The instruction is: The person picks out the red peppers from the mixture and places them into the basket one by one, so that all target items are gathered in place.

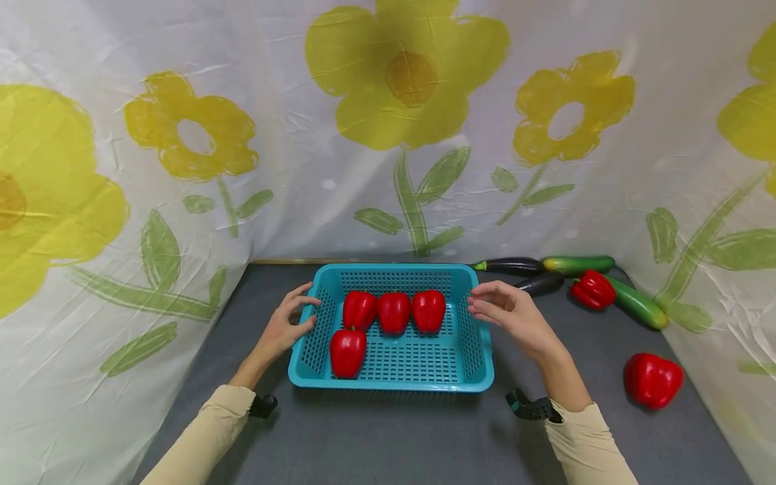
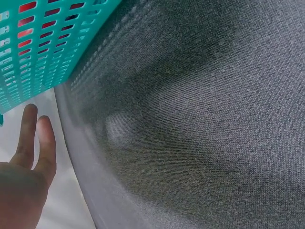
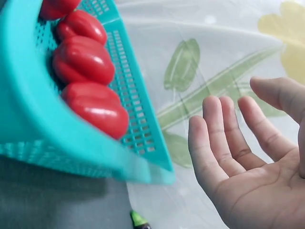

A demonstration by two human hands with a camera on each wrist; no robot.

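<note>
A turquoise perforated plastic basket [image 1: 394,386] stands mid-table in the head view, with several red bell peppers [image 1: 394,312] inside: three in a row toward the back and one at front left. My left hand [image 1: 289,322] is at the basket's left side, its fingertips right at the rim. Two of its fingers [image 2: 46,143] show outstretched beside the basket wall in the left wrist view. At the opposite side, my right hand [image 1: 512,315] has its fingers loosely bent and nothing in them. The right wrist view shows its palm, apart from the basket.
Behind and right of the basket lie two dark eggplants [image 1: 514,267], two green cucumber-like vegetables [image 1: 639,304] and a red bell pepper [image 1: 593,290]. Another red bell pepper [image 1: 653,381] sits nearer the right edge. A flowered curtain [image 1: 327,209] encloses the dark table [image 1: 388,444] at back and sides.
</note>
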